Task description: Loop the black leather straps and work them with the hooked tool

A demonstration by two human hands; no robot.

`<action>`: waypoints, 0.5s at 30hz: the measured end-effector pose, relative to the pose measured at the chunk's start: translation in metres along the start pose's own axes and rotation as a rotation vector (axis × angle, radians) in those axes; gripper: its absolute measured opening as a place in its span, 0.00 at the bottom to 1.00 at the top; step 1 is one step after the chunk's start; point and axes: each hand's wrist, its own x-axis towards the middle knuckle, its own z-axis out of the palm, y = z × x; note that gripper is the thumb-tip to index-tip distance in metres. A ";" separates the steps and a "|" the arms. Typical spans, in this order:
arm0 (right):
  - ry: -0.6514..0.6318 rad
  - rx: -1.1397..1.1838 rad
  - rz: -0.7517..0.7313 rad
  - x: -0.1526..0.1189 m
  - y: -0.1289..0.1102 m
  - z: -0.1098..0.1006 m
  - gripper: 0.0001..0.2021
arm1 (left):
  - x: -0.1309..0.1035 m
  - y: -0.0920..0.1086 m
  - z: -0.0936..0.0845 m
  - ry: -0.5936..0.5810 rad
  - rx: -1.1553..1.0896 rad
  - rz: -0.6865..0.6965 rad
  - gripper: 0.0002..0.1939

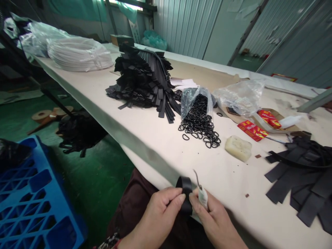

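My left hand point(166, 207) pinches a black strap point(186, 204) that is bent into a loop, just off the table's front edge. My right hand point(210, 211) is closed round the white-wrapped handle of an awl point(199, 188) whose thin metal tip is bent and points up. The right thumb and fingers also touch the strap's side. Beyond the hands, black D-rings point(199, 121) spill from a clear plastic bag point(190, 98). A yellowish wax-like block point(238, 148) lies to their right. Flat black straps point(298, 180) are piled at the right.
A tall heap of black straps point(145, 76) stands on the pale table point(155, 138). Behind lie coiled white cord point(77, 53) and a brown box point(121, 39). Red-yellow packets point(252, 130) and clear plastic point(241, 95) are at right. A blue pallet point(38, 193) sits on the green floor.
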 end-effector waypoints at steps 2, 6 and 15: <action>-0.036 0.055 0.124 -0.001 -0.002 -0.004 0.15 | 0.000 0.003 0.000 -0.034 -0.057 0.005 0.14; -0.063 0.099 0.205 -0.002 -0.003 -0.008 0.16 | -0.002 0.006 0.000 -0.034 -0.070 -0.012 0.14; -0.024 0.091 0.126 -0.007 0.001 -0.008 0.14 | 0.004 0.010 -0.001 -0.138 -0.285 -0.128 0.14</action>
